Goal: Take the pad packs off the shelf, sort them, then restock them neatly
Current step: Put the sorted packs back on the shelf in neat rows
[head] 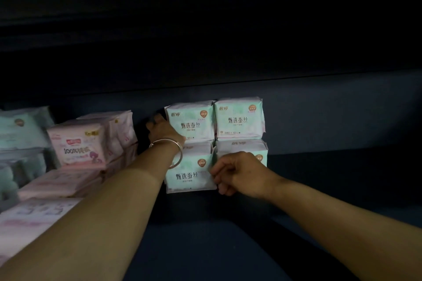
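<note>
Several mint-green pad packs stand in a two-by-two block on the dark shelf (pixel 228 223). My left hand (pixel 163 131) lies against the left side of the upper left pack (pixel 194 122), its fingers reaching behind it. A silver bangle circles that wrist. My right hand (pixel 237 172), fingers curled, pinches the right edge of the lower left pack (pixel 189 175), in front of the lower right pack (pixel 242 146). The upper right pack (pixel 239 118) stands untouched.
Pink pad packs (pixel 80 146) are stacked at the left, some lying flat (pixel 61 182) and one near the front edge (pixel 34 217). Pale green packs (pixel 20 130) stand at the far left. The shelf back wall (pixel 331 109) is dark; bare shelf extends to the right.
</note>
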`<state>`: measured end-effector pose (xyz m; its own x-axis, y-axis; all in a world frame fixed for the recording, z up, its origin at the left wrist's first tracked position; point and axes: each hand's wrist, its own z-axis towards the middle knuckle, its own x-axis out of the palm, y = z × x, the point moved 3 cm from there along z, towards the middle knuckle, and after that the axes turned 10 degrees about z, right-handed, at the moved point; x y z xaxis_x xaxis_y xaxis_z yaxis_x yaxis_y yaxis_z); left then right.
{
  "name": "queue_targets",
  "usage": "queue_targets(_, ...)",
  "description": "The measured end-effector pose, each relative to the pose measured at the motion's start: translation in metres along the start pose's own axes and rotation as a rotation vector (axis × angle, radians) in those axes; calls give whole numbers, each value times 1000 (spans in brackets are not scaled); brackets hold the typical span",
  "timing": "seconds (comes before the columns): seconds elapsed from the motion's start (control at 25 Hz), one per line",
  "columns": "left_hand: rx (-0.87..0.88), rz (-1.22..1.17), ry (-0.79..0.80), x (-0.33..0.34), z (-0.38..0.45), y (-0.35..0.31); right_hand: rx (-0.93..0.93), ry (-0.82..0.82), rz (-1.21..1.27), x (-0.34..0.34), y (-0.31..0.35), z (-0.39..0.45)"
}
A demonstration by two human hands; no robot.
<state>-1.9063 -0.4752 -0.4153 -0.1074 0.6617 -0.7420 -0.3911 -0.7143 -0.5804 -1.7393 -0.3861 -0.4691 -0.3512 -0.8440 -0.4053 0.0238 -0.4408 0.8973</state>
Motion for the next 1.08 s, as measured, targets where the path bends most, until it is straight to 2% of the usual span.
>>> queue_targets(0.16,205,166,-1,-10,-38,3,-31,-63,-456,3,13,-17)
queue_targets(0.32,441,297,58,-26,-104,13,15,-99,-726,13,31,-60)
queue_targets(0.48,573,371,81,-56,-176,39,-4,-128,-899,36,60,-122)
queue_targets(0.6,645,362,56,-86,-233,58,-93,-155,-953,61,72,-172)
queue_targets(0.8,624,338,65,-94,-342,121,-224,-115,-837,124,38,-264)
queue_targets(0.92,548,422,225,-67,-390,176,-177,29,-821,163,-12,-299)
queue_targets(1.08,424,550,522,-14,-444,253,-38,232,-794,213,-88,-334)
